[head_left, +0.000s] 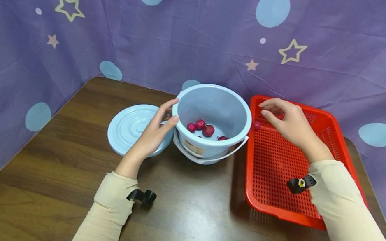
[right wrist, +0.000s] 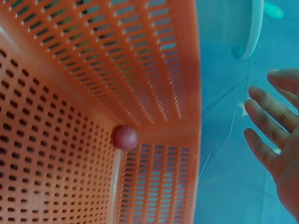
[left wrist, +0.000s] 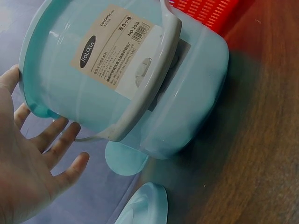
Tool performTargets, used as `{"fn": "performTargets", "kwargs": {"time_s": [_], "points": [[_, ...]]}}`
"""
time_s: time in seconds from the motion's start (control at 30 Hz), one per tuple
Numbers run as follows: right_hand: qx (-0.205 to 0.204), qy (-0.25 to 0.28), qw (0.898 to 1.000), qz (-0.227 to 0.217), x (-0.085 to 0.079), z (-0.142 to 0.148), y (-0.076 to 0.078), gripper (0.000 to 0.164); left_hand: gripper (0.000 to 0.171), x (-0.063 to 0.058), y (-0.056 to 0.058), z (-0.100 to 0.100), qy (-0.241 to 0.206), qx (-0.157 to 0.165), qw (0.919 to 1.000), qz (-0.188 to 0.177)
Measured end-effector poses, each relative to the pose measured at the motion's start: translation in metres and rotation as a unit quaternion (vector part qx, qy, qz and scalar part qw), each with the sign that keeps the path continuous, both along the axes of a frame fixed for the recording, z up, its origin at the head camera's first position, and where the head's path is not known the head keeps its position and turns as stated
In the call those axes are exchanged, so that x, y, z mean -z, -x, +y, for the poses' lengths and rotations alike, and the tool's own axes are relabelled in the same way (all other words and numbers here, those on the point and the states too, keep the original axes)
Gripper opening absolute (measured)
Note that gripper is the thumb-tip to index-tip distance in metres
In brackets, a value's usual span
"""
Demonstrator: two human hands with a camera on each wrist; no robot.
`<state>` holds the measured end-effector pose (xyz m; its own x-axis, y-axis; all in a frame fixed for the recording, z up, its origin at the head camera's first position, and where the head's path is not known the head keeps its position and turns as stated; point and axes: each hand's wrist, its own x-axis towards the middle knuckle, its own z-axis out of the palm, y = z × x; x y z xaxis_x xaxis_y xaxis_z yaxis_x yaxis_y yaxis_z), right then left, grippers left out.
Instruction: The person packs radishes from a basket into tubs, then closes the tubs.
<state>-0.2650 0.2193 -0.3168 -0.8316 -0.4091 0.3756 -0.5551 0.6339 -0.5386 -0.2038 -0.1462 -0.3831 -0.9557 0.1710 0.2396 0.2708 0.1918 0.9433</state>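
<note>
A pale blue bucket [head_left: 215, 94] stands upright with its white handle [head_left: 205, 160] hanging down the front. Several small round red things, radish-like [head_left: 208, 130], lie on its bottom. My left hand [head_left: 156, 129] is at the bucket's left rim; in the left wrist view its fingertips [left wrist: 70, 133] rest on the wall and rim, the fingers spread and loose. My right hand [head_left: 291, 125] hovers over the back left of a red mesh basket [head_left: 275, 170], its fingers loosely bent around nothing. One red radish-like ball [right wrist: 125, 137] sits in a corner of that basket.
Left of the bucket lies its round pale blue lid [head_left: 128, 127], partly behind my left hand. Everything stands on a brown wooden table [head_left: 179, 214]. A purple curtain [head_left: 205, 35] with stars and ovals hangs right behind the table's back edge.
</note>
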Motion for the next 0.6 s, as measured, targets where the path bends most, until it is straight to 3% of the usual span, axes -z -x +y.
{"fn": "performTargets", "kwargs": {"time_s": [0.33, 0.6], "points": [[0.068, 0.014, 0.995, -0.065, 0.018, 0.019, 0.018, 0.023, 0.053, -0.001, -0.004, -0.002, 0.001, 0.009, 0.9999, -0.010], [0.090, 0.019, 0.991, -0.096, 0.035, 0.028, 0.027, 0.024, 0.053, -0.004, -0.006, -0.002, -0.001, 0.013, 0.9999, -0.011]]}}
